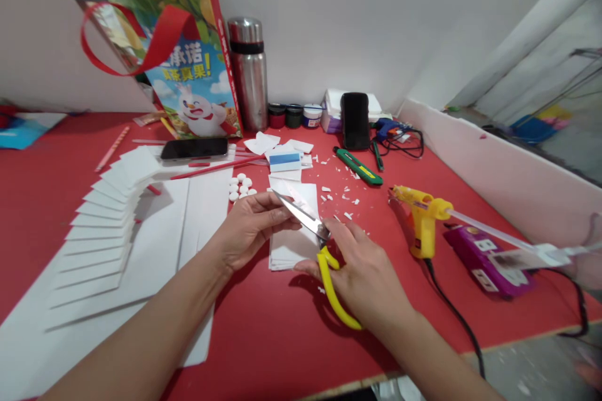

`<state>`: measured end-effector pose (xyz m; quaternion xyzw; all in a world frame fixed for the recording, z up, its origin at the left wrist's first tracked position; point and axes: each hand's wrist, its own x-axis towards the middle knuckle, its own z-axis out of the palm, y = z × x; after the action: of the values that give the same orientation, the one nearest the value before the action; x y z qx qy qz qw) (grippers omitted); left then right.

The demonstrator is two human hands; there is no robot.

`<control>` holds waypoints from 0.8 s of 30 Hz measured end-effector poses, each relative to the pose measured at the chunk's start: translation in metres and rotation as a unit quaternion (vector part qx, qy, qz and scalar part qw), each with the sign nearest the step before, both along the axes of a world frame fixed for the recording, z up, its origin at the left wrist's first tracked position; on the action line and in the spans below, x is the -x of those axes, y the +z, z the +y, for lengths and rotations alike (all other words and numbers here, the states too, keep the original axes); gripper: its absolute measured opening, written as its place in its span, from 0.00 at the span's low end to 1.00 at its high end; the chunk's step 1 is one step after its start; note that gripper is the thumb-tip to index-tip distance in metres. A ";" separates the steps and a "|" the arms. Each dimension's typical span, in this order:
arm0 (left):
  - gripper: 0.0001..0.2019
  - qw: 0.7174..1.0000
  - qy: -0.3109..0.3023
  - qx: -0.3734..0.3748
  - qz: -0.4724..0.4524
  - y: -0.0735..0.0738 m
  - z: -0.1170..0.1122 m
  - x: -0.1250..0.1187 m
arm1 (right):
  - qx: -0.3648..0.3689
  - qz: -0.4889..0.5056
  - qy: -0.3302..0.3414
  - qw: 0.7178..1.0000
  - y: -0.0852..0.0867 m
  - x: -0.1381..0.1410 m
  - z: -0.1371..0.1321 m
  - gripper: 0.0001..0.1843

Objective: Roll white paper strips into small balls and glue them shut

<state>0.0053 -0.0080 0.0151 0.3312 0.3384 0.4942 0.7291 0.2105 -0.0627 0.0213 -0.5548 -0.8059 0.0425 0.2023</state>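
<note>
My right hand (369, 269) grips yellow-handled scissors (335, 291), whose blades point up and to the left. At the blades, my left hand (258, 225) is closed in a pinch with thumb and forefinger together; what it pinches, if anything, is too small to make out. Beneath both hands lies a stack of white paper pieces (288, 247), partly covered by the fingers and blades. White paper scraps (348, 215) are scattered to its right. Several small round white pieces (242, 186) sit beyond my left hand.
On the left stands a curved row of white cards (96, 229) on white board (160, 219). A yellow glue gun (424, 225), its cord, a purple box (489, 263) and a green cutter (358, 166) lie right. Behind are a steel flask (249, 75), a gift bag (188, 69) and a phone (194, 148).
</note>
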 end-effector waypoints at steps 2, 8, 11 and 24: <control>0.08 1.000 -0.006 0.000 0.003 -0.001 0.000 0.000 | -0.004 -0.005 -0.001 1.000 0.000 0.000 -0.001 0.26; 0.06 1.000 -0.021 0.004 0.005 -0.001 0.001 -0.001 | -0.004 -0.014 -0.012 1.000 0.001 0.001 -0.006 0.24; 0.06 1.000 -0.021 0.017 0.002 0.000 0.001 -0.003 | 0.006 0.000 -0.015 1.000 0.001 0.001 -0.010 0.23; 0.12 0.998 -0.053 0.004 -0.040 0.001 -0.001 0.001 | 0.165 0.365 -0.127 0.907 0.024 -0.016 0.010 0.25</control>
<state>0.0041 -0.0092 0.0163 0.3256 0.2936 0.4664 0.7683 0.2264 -0.0531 0.0453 -0.6234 -0.5800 0.3484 0.3919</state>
